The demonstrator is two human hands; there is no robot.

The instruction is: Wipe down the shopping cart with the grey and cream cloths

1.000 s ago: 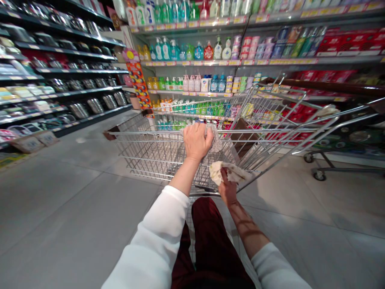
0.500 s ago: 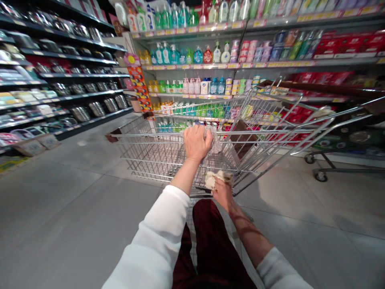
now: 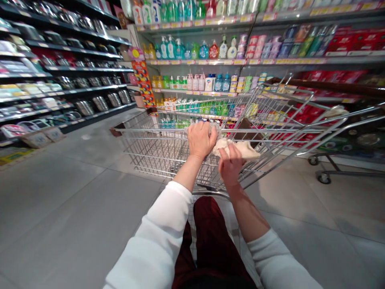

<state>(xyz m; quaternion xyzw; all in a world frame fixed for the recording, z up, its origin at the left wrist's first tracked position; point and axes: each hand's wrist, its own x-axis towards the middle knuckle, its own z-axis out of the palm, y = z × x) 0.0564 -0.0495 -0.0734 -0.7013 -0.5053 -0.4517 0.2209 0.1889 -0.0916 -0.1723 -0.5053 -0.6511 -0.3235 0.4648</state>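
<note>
With the left hand (image 3: 199, 139) clenched around grey cloth (image 3: 215, 129) on the cart (image 3: 156, 130), the neighbouring right hand (image 3: 231, 162), pinching cream cloth (image 3: 248, 151), probably works best pressing evenly along wires (image 3: 150, 173).

The grey floor (image 3: 75, 208) carries the metal cart (image 3: 150, 129). On the light shelves (image 3: 198, 62) stand bottles (image 3: 213, 50). The dark shelves (image 3: 99, 87) hold metal pots (image 3: 100, 103).

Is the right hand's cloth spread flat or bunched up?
Bunched up: the cloth is crumpled in the right hand, with a loose end sticking out.
</note>
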